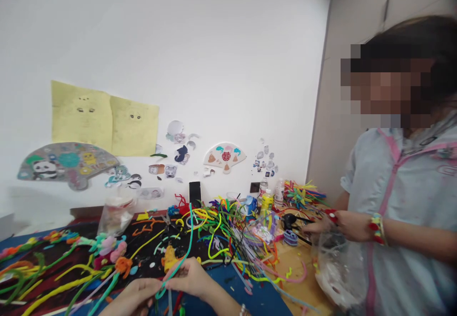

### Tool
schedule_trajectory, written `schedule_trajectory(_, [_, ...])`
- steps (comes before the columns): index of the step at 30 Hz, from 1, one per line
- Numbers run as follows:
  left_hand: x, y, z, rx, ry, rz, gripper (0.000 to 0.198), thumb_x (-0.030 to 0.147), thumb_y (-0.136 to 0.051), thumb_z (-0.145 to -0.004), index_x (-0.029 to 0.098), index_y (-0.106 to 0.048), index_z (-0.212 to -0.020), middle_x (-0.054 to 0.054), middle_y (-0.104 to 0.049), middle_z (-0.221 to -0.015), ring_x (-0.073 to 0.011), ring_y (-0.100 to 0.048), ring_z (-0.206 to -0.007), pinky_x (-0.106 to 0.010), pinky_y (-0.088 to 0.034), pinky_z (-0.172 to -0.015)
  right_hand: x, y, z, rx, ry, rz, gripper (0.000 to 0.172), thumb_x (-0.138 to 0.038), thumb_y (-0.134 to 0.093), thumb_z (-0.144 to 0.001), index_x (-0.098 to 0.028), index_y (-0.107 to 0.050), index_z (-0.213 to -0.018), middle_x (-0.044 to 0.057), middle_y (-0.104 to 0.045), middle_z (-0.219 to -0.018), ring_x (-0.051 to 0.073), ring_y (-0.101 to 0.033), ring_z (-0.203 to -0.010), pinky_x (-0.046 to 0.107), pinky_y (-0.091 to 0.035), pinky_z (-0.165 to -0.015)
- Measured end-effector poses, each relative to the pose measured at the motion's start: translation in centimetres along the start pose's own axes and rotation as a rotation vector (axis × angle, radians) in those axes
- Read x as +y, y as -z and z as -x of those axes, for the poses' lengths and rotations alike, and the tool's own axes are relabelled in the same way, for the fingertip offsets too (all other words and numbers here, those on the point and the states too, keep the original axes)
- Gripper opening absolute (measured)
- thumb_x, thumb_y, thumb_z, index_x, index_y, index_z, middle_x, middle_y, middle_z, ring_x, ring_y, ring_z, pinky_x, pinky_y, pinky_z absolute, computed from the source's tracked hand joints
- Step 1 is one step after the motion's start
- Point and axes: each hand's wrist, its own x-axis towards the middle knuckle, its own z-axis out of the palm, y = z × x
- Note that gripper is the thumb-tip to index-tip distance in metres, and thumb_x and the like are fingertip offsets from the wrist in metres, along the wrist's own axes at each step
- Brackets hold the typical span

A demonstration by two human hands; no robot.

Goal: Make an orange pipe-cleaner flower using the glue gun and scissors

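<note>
A teal pipe cleaner (191, 228) rises upright from between my hands at the bottom centre, its lower end bent into a small loop. My left hand (137, 294) pinches that looped end. My right hand (193, 278) is closed on the same pipe cleaner just beside it, fingertips nearly touching those of my left hand. An orange-yellow fuzzy piece (170, 258) lies right behind my hands. To the left are pipe-cleaner flowers in pink and orange (123, 266) with long green and yellow stems.
Tangled pipe cleaners (221, 225) cover the table's middle. Behind them stand a black phone (195, 193), a yellow bottle (267, 202) and clear bottles. A plastic bag (116, 216) sits at the back left. At right, another person (403, 187) stands near a clear bag (339, 268).
</note>
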Motion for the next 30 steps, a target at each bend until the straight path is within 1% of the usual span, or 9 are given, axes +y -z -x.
schedule_trajectory(3, [0.3, 0.0, -0.2, -0.015, -0.097, -0.152, 0.046, 0.059, -0.06, -0.064, 0.013, -0.061, -0.065, 0.006, -0.039, -0.048, -0.0074, -0.03, -0.042, -0.021, -0.024, -0.043, -0.2, -0.1, 0.2, 0.04, -0.045, 0.002, 0.037, -0.042, -0.08, -0.047, -0.014, -0.072, -0.071, -0.002, -0.06, -0.06, 0.007, -0.049, -0.052, 0.021, -0.038, -0.056])
schedule_trajectory(8, [0.8, -0.5, 0.3, 0.24, -0.418, -0.52, 0.037, 0.051, -0.049, -0.078, 0.018, -0.061, -0.067, -0.001, -0.057, -0.065, -0.0161, -0.051, -0.062, -0.024, -0.041, -0.061, 0.0, 0.0, 0.0, 0.098, -0.167, 0.034, 0.034, -0.039, -0.079, -0.048, -0.013, -0.068, -0.066, -0.006, -0.052, -0.044, 0.005, -0.042, -0.038, 0.02, -0.033, -0.044])
schedule_trajectory(12, [0.7, -0.8, 0.7, 0.376, -0.727, -0.886, 0.028, 0.036, -0.041, -0.086, 0.022, -0.063, -0.075, -0.005, -0.061, -0.078, -0.0182, -0.057, -0.068, -0.027, -0.043, -0.067, 0.2, 0.2, -0.4, 0.104, -0.183, 0.002, 0.03, -0.038, -0.077, -0.051, -0.013, -0.066, -0.065, -0.006, -0.051, -0.041, 0.006, -0.042, -0.035, 0.02, -0.034, -0.041])
schedule_trajectory(14, [0.6, -0.7, 0.6, 0.407, -0.787, -0.959, 0.027, 0.033, -0.04, -0.086, 0.023, -0.064, -0.08, -0.006, -0.062, -0.082, -0.0186, -0.058, -0.07, -0.027, -0.042, -0.068, 0.2, 0.2, -0.5, 0.112, -0.172, -0.013, 0.031, -0.039, -0.077, -0.052, -0.013, -0.066, -0.065, -0.006, -0.052, -0.042, 0.005, -0.041, -0.035, 0.02, -0.035, -0.041])
schedule_trajectory(16, [0.6, -0.7, 0.4, 0.4, -0.728, -0.898, 0.026, 0.035, -0.042, -0.085, 0.022, -0.063, -0.079, -0.006, -0.062, -0.083, -0.0188, -0.058, -0.072, -0.027, -0.042, -0.07, 0.3, 0.3, -0.5, 0.12, -0.148, -0.016, 0.034, -0.04, -0.077, -0.051, -0.012, -0.067, -0.068, -0.004, -0.055, -0.047, 0.005, -0.043, -0.037, 0.02, -0.036, -0.042])
schedule_trajectory(19, [0.7, -0.6, 0.0, 0.354, -0.532, -0.65, 0.032, 0.045, -0.046, -0.081, 0.019, -0.062, -0.07, -0.004, -0.06, -0.072, -0.0184, -0.056, -0.069, -0.026, -0.043, -0.066, 0.3, 0.2, -0.6, 0.135, -0.098, 0.003, 0.039, -0.043, -0.078, -0.05, -0.012, -0.069, -0.073, -0.003, -0.058, -0.053, 0.005, -0.045, -0.04, 0.02, -0.037, -0.045])
schedule_trajectory(24, [0.6, -0.5, -0.8, 0.146, -0.156, -0.198, 0.051, 0.065, -0.056, -0.061, 0.015, -0.063, -0.064, 0.002, -0.048, -0.05, -0.0126, -0.044, -0.047, -0.022, -0.035, -0.045, 0.4, 0.1, -0.6, 0.178, -0.005, 0.051, 0.038, -0.045, -0.078, -0.05, -0.013, -0.071, -0.069, -0.003, -0.057, -0.056, 0.005, -0.044, -0.044, 0.02, -0.035, -0.047])
schedule_trajectory(27, [0.5, -0.5, -0.8, 0.065, -0.049, 0.017, 0.049, 0.062, -0.064, -0.055, 0.014, -0.063, -0.065, 0.005, -0.044, -0.047, -0.0084, -0.037, -0.042, -0.02, -0.03, -0.042, 0.3, 0.0, -0.6, 0.176, 0.022, 0.064, 0.037, -0.045, -0.077, -0.051, -0.014, -0.071, -0.069, -0.002, -0.057, -0.057, 0.006, -0.044, -0.044, 0.02, -0.036, -0.047])
schedule_trajectory(30, [0.4, -0.8, -0.3, 0.075, 0.044, 0.179, 0.045, 0.055, -0.071, -0.05, 0.014, -0.063, -0.067, 0.005, -0.044, -0.047, -0.0079, -0.036, -0.042, -0.019, -0.029, -0.042, 0.4, 0.0, -0.6, 0.138, 0.041, 0.071, 0.035, -0.045, -0.077, -0.053, -0.015, -0.072, -0.071, -0.003, -0.056, -0.055, 0.007, -0.045, -0.045, 0.021, -0.037, -0.049])
